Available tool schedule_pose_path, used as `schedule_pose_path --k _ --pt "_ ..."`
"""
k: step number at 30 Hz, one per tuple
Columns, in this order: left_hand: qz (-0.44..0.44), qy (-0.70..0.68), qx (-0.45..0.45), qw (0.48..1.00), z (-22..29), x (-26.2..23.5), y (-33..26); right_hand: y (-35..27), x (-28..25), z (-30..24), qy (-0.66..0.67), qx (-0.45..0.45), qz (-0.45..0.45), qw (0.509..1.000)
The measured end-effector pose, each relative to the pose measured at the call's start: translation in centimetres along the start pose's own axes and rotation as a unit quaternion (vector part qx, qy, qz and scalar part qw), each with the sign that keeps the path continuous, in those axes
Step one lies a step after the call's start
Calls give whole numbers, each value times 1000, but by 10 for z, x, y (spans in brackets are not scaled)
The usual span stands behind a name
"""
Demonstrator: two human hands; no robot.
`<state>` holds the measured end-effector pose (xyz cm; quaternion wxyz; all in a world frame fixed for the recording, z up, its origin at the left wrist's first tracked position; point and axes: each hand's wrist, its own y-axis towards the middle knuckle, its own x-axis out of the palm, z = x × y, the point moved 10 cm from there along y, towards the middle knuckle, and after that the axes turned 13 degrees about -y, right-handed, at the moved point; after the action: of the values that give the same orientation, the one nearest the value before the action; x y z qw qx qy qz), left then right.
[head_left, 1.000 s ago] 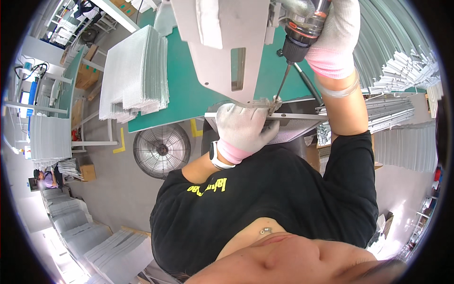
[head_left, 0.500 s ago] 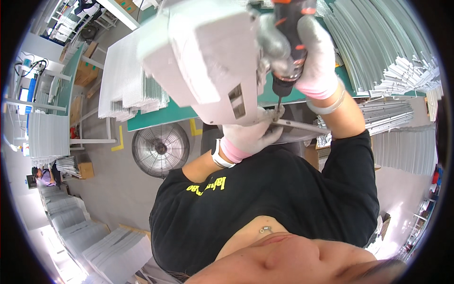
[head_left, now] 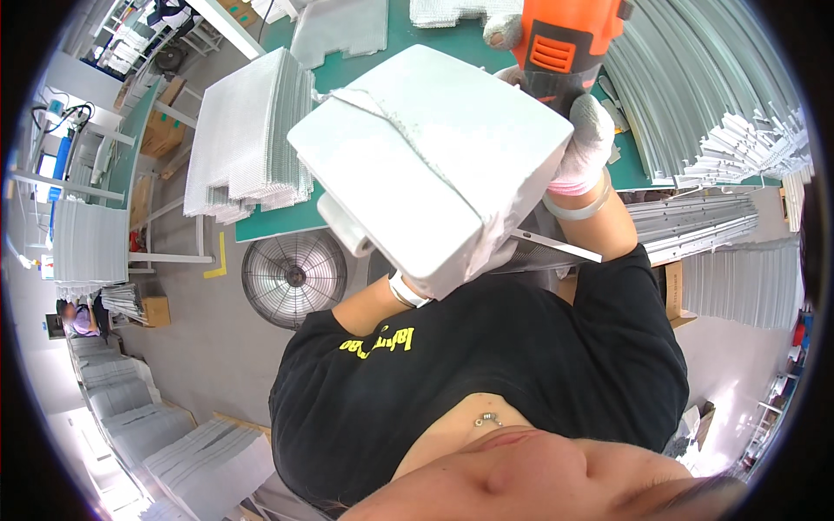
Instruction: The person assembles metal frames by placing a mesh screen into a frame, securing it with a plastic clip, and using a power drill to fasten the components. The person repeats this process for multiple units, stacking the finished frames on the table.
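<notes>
My right hand [head_left: 589, 139], in a pale glove, is wrapped round an orange and black power drill [head_left: 556, 52] above the table. The drill's chuck and bit are hidden behind a large white box [head_left: 434, 148] with a cord across it, tilted in front of my chest. My left forearm [head_left: 369, 306], with a white band at the wrist, runs under the box. The box covers nearly all of my left hand, so its fingers do not show. Beside the box, a pale metal strip [head_left: 560, 246] of a frame with dark mesh sticks out toward my right forearm.
Stacked white mesh panels [head_left: 248, 130] lie on the green table [head_left: 287, 221] at left, with another mesh sheet [head_left: 343, 30] farther back. Long pale strips [head_left: 695, 87] fill the right side. A round floor fan [head_left: 295, 276] stands below the table edge. Another person [head_left: 82, 317] is far left.
The white box has swung right and tilted, now covering my left hand and the drill bit. My right hand has turned the drill, showing its orange end. Both arms shifted slightly.
</notes>
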<state>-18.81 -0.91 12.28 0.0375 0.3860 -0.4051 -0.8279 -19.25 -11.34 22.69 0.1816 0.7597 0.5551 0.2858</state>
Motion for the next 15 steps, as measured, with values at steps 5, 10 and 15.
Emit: schedule_pose_path --k 5,10,15 --pt "4 -93 -106 990 -17 0 3 5 1 -6 -14 -13 -1 1000" --pt "44 31 -61 997 -7 -20 15 23 -40 -33 5 -19 128 992" --pt "69 69 -47 994 -13 -33 18 64 -81 -115 -260 -80 300 914"
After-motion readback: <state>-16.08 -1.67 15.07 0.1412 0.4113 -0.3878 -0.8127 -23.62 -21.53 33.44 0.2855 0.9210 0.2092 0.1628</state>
